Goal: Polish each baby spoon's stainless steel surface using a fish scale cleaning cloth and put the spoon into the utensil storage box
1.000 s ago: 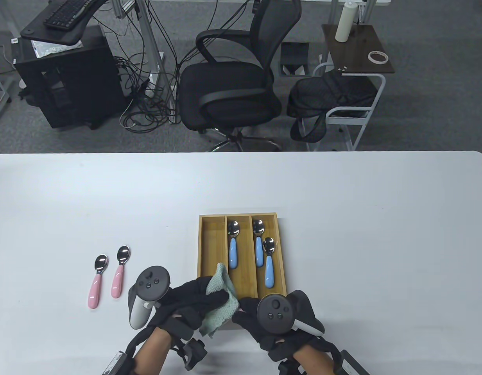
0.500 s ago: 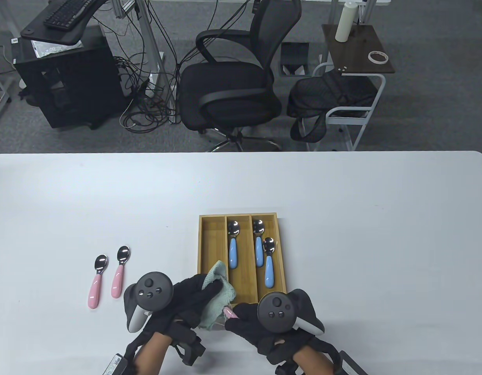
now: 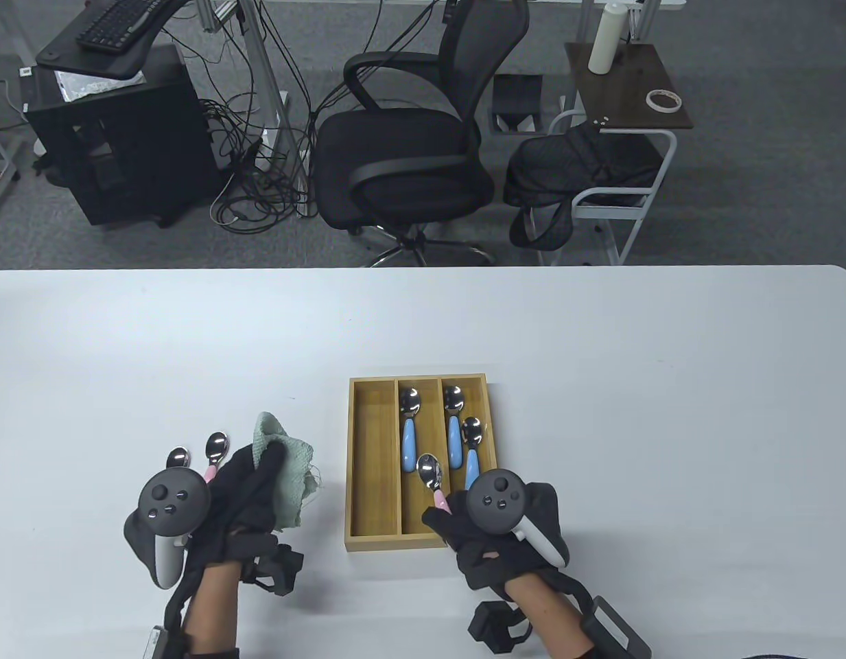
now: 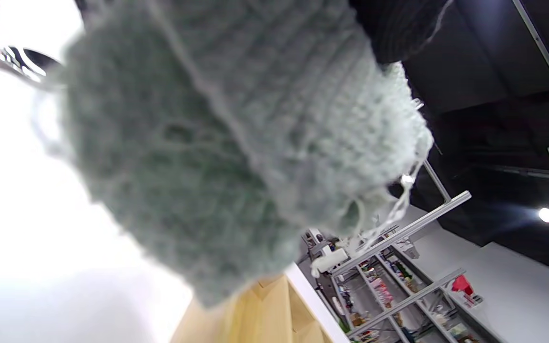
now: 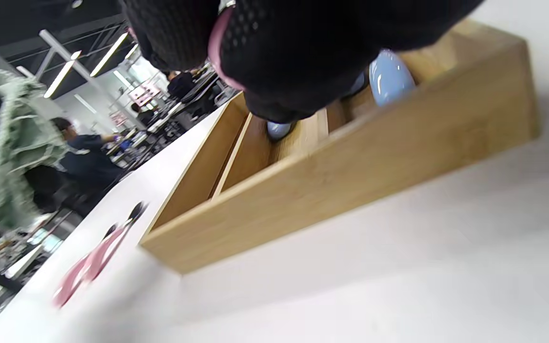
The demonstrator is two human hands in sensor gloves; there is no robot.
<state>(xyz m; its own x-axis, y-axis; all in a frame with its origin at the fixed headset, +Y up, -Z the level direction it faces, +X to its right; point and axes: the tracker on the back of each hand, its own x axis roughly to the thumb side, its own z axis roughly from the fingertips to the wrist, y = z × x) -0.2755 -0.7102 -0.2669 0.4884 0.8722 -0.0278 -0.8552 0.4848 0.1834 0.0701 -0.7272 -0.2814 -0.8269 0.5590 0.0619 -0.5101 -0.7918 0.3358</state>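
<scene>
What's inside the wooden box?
The wooden box has three slots. The left slot looks bare. One blue spoon lies in the middle, two blue spoons on the right. The right hand holds a pink spoon over the box, hiding the near corner.

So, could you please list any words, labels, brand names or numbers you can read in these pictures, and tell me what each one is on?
No text can be read in any view.
Small white label on the black cabinet: too small to read.
Pink sign in the room behind, right wrist view: blurred, unreadable.
Trackers, spoons, green cloth and wooden utensil storage box: no visible lettering.
</scene>
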